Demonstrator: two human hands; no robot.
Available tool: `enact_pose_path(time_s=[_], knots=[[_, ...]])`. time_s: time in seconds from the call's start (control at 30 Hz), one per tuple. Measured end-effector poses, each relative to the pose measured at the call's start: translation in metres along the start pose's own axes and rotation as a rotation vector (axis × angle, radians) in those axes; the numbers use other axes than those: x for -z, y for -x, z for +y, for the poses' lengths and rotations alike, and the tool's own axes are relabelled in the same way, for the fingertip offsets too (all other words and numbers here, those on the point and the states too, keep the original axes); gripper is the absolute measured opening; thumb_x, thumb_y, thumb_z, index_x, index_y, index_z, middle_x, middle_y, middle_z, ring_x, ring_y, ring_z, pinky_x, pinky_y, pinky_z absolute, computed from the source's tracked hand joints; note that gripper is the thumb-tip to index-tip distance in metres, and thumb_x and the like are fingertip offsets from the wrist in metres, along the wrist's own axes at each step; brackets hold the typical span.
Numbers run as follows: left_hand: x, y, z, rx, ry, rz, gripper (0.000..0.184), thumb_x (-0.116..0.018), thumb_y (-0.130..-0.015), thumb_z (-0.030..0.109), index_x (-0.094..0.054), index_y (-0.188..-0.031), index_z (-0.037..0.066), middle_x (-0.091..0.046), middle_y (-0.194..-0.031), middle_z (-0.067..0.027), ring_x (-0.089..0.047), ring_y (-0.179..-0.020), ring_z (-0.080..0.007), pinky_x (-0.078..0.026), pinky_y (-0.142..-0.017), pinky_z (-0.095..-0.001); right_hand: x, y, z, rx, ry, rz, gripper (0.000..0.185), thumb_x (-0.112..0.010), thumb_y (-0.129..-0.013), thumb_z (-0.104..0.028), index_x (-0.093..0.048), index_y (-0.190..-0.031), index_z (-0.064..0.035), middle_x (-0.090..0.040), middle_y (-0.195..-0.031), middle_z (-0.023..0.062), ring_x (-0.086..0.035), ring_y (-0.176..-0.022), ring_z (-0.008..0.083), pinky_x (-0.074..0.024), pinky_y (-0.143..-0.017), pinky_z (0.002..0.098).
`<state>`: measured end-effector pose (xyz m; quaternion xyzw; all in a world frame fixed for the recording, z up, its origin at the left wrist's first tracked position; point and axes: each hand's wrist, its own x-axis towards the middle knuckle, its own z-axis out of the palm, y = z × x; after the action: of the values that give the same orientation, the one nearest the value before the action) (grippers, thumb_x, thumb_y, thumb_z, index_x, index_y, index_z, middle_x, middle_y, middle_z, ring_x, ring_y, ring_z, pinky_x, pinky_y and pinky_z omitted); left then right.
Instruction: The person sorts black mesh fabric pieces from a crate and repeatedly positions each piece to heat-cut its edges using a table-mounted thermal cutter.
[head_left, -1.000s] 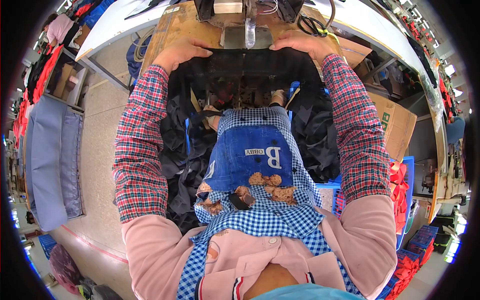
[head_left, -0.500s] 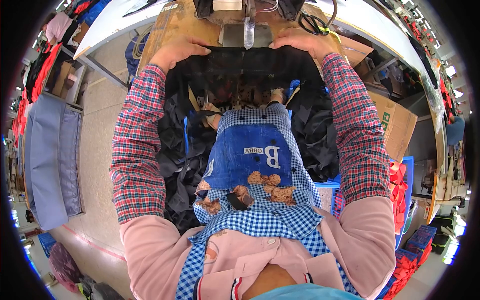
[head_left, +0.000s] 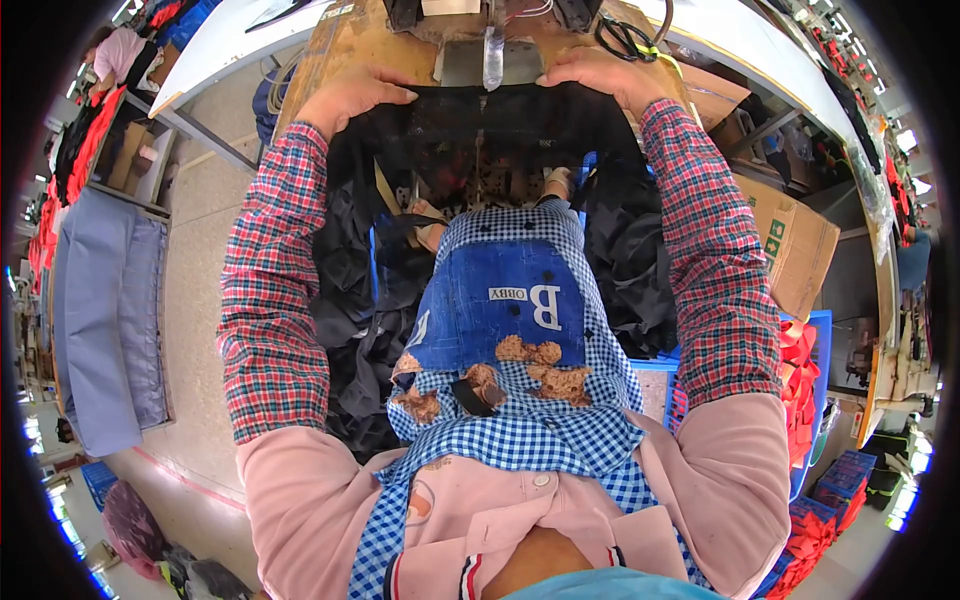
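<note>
A sheet of thin black fabric (head_left: 470, 125) is stretched between my two hands, its upper edge against the front of a metal plate (head_left: 488, 64) on a machine. My left hand (head_left: 357, 97) pinches the edge at the left, thumb pointing inward. At the right, my right hand (head_left: 607, 76) grips the same edge between thumb and fingers. Between the hands, an upright, clear-looking machine part (head_left: 493, 60) reaches down to the plate close to the fabric edge. The fabric hangs toward my lap, partly see-through in the middle.
Dark fabric heaps (head_left: 365, 300) lie on both sides of my legs. Black-handled scissors (head_left: 625, 42) rest on the wooden machine table (head_left: 350, 45), right of the machine. A cardboard box (head_left: 790, 240) and a blue crate (head_left: 815, 350) with red pieces stand to my right.
The view has shifted slightly. Both hands keep hold of the fabric edge, which stays stretched at the plate with little visible movement.
</note>
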<state>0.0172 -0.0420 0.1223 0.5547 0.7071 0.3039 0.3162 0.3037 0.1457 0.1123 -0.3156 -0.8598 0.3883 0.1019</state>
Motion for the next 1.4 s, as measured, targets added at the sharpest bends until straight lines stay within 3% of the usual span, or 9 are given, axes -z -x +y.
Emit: enact_pose_path(time_s=[0.3,0.5,0.7,0.83,1.03,1.17,1.23,1.3,1.4], knots=[[0.001,0.007,0.013,0.059,-0.017,-0.049,0.039,-0.070,-0.080,0.024,-0.065,-0.113,0.003,-0.065,-0.106,-0.0064,-0.055,-0.101,-0.0163,-0.039,-0.092,-0.0267,0.007,0.001,-0.002,-0.097,-0.195,-0.143,0.037,-0.069,-0.076,-0.032,-0.068,-0.097,-0.0017,-0.064,-0.100,0.0087,-0.059,-0.095,0.0180,-0.0451,-0.084,0.0300],[0.004,0.013,0.007,0.024,-0.045,-0.075,0.035,-0.070,-0.080,0.022,-0.067,-0.108,0.002,-0.066,-0.099,-0.0051,-0.058,-0.093,-0.0137,-0.042,-0.085,-0.0249,0.043,0.051,0.043,0.518,0.102,-0.046,0.030,-0.065,-0.078,-0.023,-0.065,-0.101,-0.0036,-0.060,-0.108,0.0079,-0.053,-0.104,0.0175,-0.0379,-0.093,0.0273],[-0.027,0.055,0.028,-0.146,-0.095,-0.236,0.029,-0.065,-0.088,0.025,-0.064,-0.105,0.001,-0.063,-0.094,0.0006,-0.056,-0.087,-0.0088,-0.043,-0.081,-0.0224,0.105,0.146,0.014,-0.003,0.688,0.176,0.030,-0.066,-0.084,-0.021,-0.062,-0.107,-0.0014,-0.065,-0.093,0.0052,-0.062,-0.090,0.0190,-0.0475,-0.086,0.0308],[-0.093,0.064,0.103,-0.510,-0.074,-0.291,0.030,-0.064,-0.088,0.025,-0.063,-0.106,0.001,-0.063,-0.094,-0.0006,-0.056,-0.090,-0.0088,-0.043,-0.082,-0.0228,0.046,0.173,-0.065,0.166,-0.200,-0.262,0.048,-0.050,-0.097,-0.029,-0.042,-0.131,0.0044,-0.049,-0.132,0.0161,-0.051,-0.117,0.0219,-0.0459,-0.091,0.0275],[-0.161,0.105,0.110,-0.651,0.096,-0.049,0.051,-0.071,-0.082,0.025,-0.052,-0.124,0.002,-0.061,-0.109,-0.0118,-0.055,-0.108,-0.0187,-0.041,-0.096,-0.0315,0.070,0.215,-0.099,0.145,0.237,-0.177,0.031,-0.054,-0.096,-0.028,-0.062,-0.088,0.0012,-0.063,-0.074,0.0061,-0.059,-0.071,0.0117,-0.0453,-0.065,0.0243],[-0.170,0.133,0.103,-0.321,0.226,-0.520,0.040,-0.064,-0.088,0.020,-0.053,-0.122,0.002,-0.060,-0.098,-0.0046,-0.059,-0.084,-0.0111,-0.048,-0.078,-0.0258,0.151,0.261,-0.040,0.100,0.142,0.672,0.027,-0.061,-0.092,-0.027,-0.064,-0.083,-0.0009,-0.063,-0.070,0.0022,-0.058,-0.065,0.0125,-0.0451,-0.061,0.0265],[-0.159,0.134,0.126,-0.312,0.498,-0.498,0.033,-0.057,-0.093,0.019,-0.054,-0.121,0.002,-0.055,-0.081,0.0028,-0.049,-0.058,-0.0026,-0.043,-0.057,-0.0175,0.210,0.304,0.017,0.078,0.401,0.664,0.047,-0.058,-0.092,-0.032,-0.055,-0.122,0.0032,-0.061,-0.116,0.0099,-0.054,-0.112,0.0175,-0.0400,-0.097,0.0296],[-0.124,0.129,0.167,-0.314,0.298,-0.427,0.032,-0.055,-0.094,0.022,-0.056,-0.120,0.003,-0.053,-0.071,0.0046,-0.041,-0.050,-0.0002,-0.035,-0.047,-0.0157,0.206,0.300,0.033,-0.375,0.365,0.494,0.041,-0.054,-0.094,-0.033,-0.059,-0.118,0.0001,-0.064,-0.110,0.0064,-0.055,-0.107,0.0129,-0.0400,-0.095,0.0275],[-0.119,0.121,0.186,-0.298,0.445,-0.424,0.028,-0.056,-0.094,0.025,-0.060,-0.110,0.002,-0.051,-0.065,0.0056,-0.033,-0.045,0.0016,-0.024,-0.039,-0.0160,0.106,0.282,-0.020,0.003,0.524,0.358,0.051,-0.063,-0.088,-0.034,-0.053,-0.127,-0.0031,-0.057,-0.122,0.0101,-0.054,-0.112,0.0200,-0.0425,-0.093,0.0295]])
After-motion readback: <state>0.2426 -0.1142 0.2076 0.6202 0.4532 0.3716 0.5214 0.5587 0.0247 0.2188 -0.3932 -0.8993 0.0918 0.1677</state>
